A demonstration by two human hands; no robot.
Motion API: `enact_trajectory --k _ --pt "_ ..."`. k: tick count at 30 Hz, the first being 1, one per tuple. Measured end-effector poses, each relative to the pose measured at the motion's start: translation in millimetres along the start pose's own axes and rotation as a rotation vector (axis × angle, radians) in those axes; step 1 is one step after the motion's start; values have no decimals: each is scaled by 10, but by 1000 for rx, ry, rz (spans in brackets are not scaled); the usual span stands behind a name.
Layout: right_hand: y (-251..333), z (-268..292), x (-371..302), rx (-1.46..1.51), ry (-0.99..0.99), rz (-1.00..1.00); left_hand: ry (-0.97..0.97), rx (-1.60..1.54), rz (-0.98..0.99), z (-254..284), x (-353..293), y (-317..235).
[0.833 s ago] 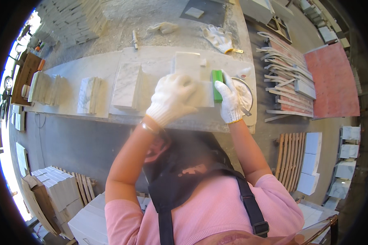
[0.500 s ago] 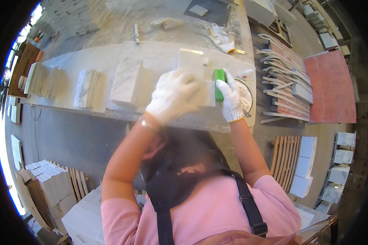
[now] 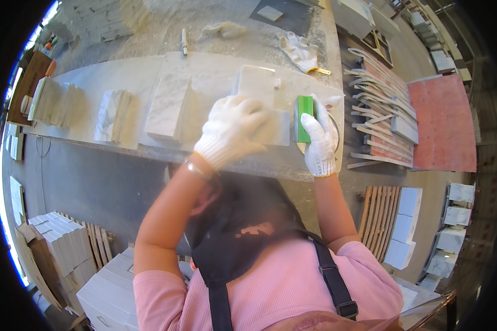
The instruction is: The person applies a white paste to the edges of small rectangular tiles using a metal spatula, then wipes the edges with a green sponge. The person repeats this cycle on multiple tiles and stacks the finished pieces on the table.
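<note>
My left hand (image 3: pixel 232 129), in a white knit glove, lies with fingers spread over a pale stone tile (image 3: pixel 282 129), hiding much of it. A stack of white tiles (image 3: pixel 257 81) is just beyond those fingers. Gloved in the same white, my right hand (image 3: pixel 321 140) grips a green rectangular block (image 3: pixel 303 118), thumb on its near face. The block is to the right of the tile, apart from it. Beneath the right hand is a round metal-rimmed dish (image 3: pixel 337 134), mostly covered.
Stacks of veined tiles (image 3: pixel 170 107) line the bench (image 3: pixel 204 60) to the left. Behind are a loose white glove (image 3: pixel 301 51), another glove (image 3: pixel 225 30) and a marker-like stick (image 3: pixel 184 42). At right, pale strips (image 3: pixel 370 110) lie on red boards (image 3: pixel 444 124).
My right hand has shifted a little to the right with the green block, away from the tile's edge and over the dish. My left hand stays almost in place.
</note>
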State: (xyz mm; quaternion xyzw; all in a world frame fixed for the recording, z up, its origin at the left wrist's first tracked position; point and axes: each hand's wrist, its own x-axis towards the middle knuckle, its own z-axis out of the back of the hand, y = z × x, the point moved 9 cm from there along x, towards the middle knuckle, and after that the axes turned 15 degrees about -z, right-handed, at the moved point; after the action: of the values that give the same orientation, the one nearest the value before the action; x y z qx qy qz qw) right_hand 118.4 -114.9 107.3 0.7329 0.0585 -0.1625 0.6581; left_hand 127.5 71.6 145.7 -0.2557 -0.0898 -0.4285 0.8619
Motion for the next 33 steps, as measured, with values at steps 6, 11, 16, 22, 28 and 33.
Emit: enact_trajectory --k 6,11,16,22,28,33 --pt "-13 -49 69 -93 -33 14 1 -6 -11 -6 17 -5" --pt "-6 15 -29 97 26 -5 15 2 6 -22 -1 11" --pt "-5 -74 -2 -90 -23 44 -8 8 -8 -12 28 1" --pt "-17 11 -23 -38 -1 -10 -15 1 -2 -9 2 0" --pt "-79 16 99 -169 -61 35 -14 20 -14 -6 19 -17" --pt "-80 98 69 -118 -45 2 -40 16 -22 37 -10 -21"
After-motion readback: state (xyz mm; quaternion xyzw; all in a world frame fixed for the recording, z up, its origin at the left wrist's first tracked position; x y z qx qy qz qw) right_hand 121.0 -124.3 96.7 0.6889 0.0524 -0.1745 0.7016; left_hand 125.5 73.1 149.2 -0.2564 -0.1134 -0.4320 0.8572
